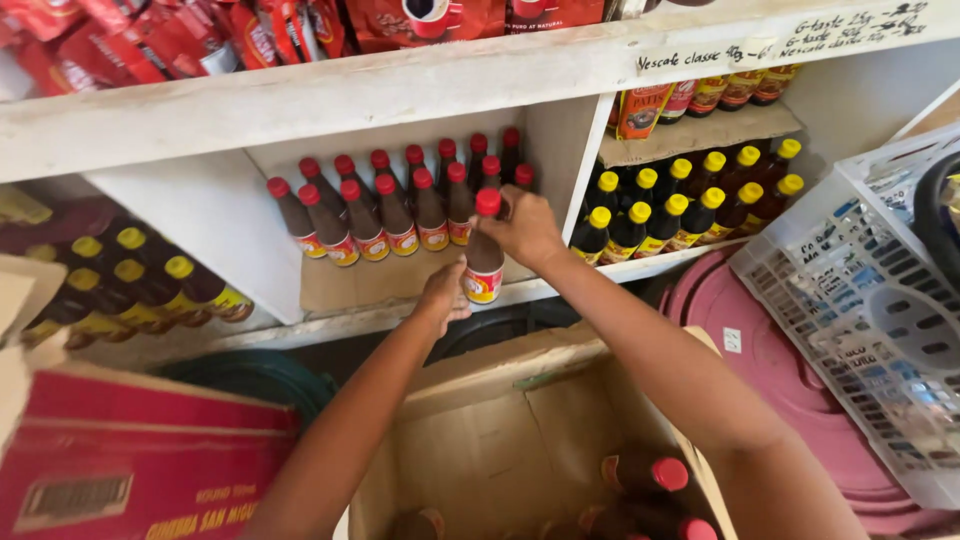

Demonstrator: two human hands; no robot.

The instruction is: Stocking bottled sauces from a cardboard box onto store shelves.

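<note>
A dark sauce bottle [484, 262] with a red cap and a yellow-red label stands at the front of a white shelf compartment [375, 285]. My right hand [523, 228] grips its neck just under the cap. My left hand [444, 295] touches its base on the left side. Behind it stand rows of matching red-capped bottles [400, 210]. Below my arms an open cardboard box [500, 430] holds several more red-capped bottles [650, 475].
Yellow-capped dark bottles fill the right compartment [690, 205] and the left one [140, 285]. Red packets [180, 35] lie on the top shelf. A red carton [130, 460] sits at lower left, a white plastic basket [860, 300] and a pink lid [740, 340] at right.
</note>
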